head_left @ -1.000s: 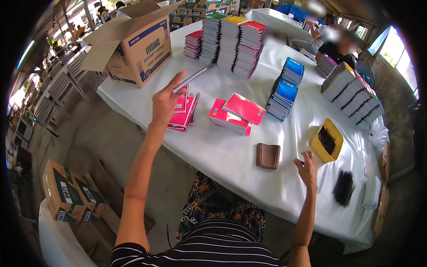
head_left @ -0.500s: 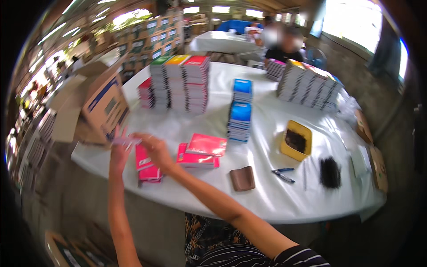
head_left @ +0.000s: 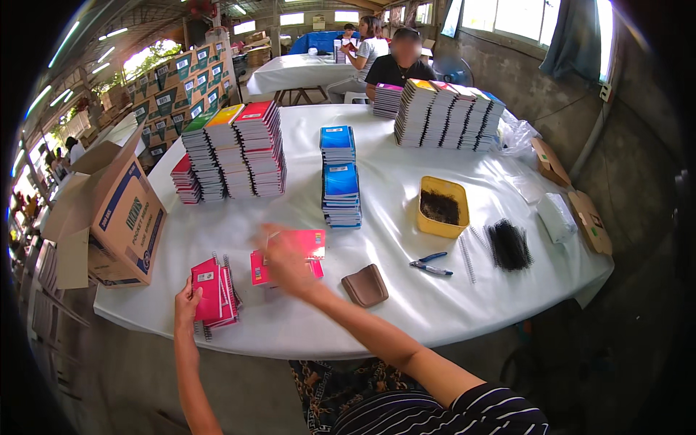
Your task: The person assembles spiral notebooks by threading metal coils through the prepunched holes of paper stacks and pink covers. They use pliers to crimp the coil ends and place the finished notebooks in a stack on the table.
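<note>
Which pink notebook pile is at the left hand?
The left pink pile, coils showing: the left hand grips its top notebook. The right hand, blurred, is over the other pink pile.

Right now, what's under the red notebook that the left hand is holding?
More red spiral notebooks peek out to the right of the held red notebook. It covers the rest of them, so I can't count them.

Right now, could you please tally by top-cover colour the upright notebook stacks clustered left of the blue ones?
Green-topped spiral-bound notebook stack: 1
Yellow-topped spiral-bound notebook stack: 1
Reddish-topped spiral-bound notebook stacks, one tall, one short: 2
Total: 4
</note>
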### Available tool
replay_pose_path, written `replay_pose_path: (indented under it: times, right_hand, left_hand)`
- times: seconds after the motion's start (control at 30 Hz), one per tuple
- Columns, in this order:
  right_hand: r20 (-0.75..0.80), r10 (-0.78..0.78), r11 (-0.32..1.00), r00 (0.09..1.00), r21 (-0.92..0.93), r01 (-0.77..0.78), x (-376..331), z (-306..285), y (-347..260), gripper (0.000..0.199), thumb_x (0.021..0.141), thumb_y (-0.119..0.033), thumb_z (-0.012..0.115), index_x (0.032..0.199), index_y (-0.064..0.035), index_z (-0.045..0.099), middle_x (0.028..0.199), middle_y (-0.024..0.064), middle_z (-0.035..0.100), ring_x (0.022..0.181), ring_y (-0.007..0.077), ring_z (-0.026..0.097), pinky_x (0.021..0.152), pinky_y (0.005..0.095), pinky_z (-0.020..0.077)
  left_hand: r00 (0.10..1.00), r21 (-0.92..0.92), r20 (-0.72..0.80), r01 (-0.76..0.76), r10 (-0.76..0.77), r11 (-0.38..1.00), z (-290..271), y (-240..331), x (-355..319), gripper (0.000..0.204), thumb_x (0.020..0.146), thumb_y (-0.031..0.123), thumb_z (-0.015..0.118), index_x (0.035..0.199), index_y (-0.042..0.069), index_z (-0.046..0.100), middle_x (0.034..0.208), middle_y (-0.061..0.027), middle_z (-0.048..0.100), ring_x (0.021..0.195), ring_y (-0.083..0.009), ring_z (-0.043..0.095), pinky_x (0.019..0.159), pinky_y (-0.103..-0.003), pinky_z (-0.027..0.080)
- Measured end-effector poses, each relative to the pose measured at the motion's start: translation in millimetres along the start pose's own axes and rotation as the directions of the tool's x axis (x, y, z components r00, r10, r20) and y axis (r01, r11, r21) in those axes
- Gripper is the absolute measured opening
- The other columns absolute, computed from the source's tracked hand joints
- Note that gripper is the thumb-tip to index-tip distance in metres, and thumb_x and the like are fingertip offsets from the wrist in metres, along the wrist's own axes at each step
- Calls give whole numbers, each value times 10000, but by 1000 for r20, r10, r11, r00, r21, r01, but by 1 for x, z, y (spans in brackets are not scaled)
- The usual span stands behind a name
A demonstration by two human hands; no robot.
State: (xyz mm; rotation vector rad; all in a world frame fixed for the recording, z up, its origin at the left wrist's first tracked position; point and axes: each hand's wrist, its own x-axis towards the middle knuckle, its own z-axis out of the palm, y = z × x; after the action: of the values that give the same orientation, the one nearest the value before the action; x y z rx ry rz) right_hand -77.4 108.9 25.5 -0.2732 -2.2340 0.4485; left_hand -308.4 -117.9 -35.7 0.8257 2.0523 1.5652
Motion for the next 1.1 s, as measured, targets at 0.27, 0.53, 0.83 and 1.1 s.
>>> replay_pose_path:
  times: [0.27, 0.53, 0.83, 1.1]
  right_hand:
    - [416, 687, 654, 595, 0, -756, -9, -46, 113, 654, 699, -417, 836, 1034, 63, 544, 1002, 191, 639, 954, 259, 633, 781, 380, 517]
    - [364, 595, 444, 717, 594, -671, -9, -77, 89, 399, 708, -39, 812, 1050, 77, 643, 889, 120, 695, 786, 153, 653, 722, 319, 546]
    - [146, 316, 796, 938, 498, -345, -135, -158, 34, 353, 739, -29, 793, 1049, -29, 626, 882, 54, 634, 844, 162, 609, 789, 298, 508]
    - [-345, 319, 787, 883, -422, -450, -193, -317, 189, 641, 668, -319, 858, 1152, -13, 570, 1167, 153, 584, 1057, 331, 560, 906, 435, 424]
  left_hand:
    - [873, 618, -188, -251, 450, 745, 66, 51, 2, 638, 906, 180, 616, 1486, 162, 352, 1574, -144, 239, 1454, -395, 172, 1156, -495, 187]
    - [887, 297, -66, -420, 457, 858, 149, 110, -38, 818, 854, 210, 718, 1518, 111, 252, 1573, -163, 234, 1469, -315, 161, 1164, -423, 203]
    - [851, -352, 411, -184, 328, 918, 230, 115, -122, 713, 859, 160, 732, 1444, -25, 370, 1348, -190, 549, 1206, -197, 530, 1021, -315, 399]
    - [909, -450, 404, 97, 105, 888, 255, 58, -153, 540, 867, 163, 728, 1306, -82, 531, 1258, -86, 609, 1041, -125, 564, 971, -268, 394]
